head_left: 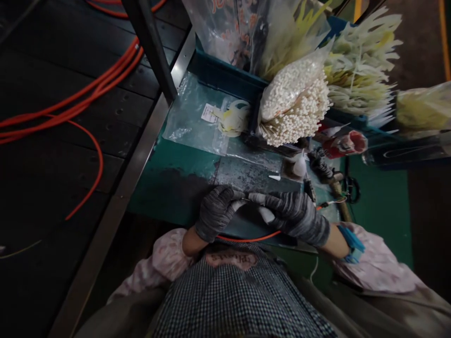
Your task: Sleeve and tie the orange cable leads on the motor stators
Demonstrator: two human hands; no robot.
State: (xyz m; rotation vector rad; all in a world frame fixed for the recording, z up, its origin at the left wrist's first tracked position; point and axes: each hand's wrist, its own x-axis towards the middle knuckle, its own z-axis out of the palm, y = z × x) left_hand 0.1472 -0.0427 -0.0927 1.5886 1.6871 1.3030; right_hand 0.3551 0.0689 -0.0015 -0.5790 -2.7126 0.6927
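Observation:
My left hand (218, 211), in a dark grey knitted glove, is closed with its fingertips pinched together. Facing it, my right hand (298, 216), in a striped grey glove, is closed too, thumb stretched under the bent fingers. Their fingertips almost meet over the dark work mat (243, 176). Something thin shows between them, too small to name. An orange cable (252, 240) curves below both hands, along the table's near edge; whether either hand grips it is hidden. A small white cone-shaped cap (274, 178) lies beyond my right fingers, near a white squeeze bottle (299, 165).
Behind the mat stands a bag of thin white-tipped sticks (296, 103). Yellowish-white plastic strips (359, 70) fill a blue bin. At right are a hammer (340, 197) and a red can (345, 143). Orange cable coils (102, 84) hang left, beyond a metal table edge (120, 197).

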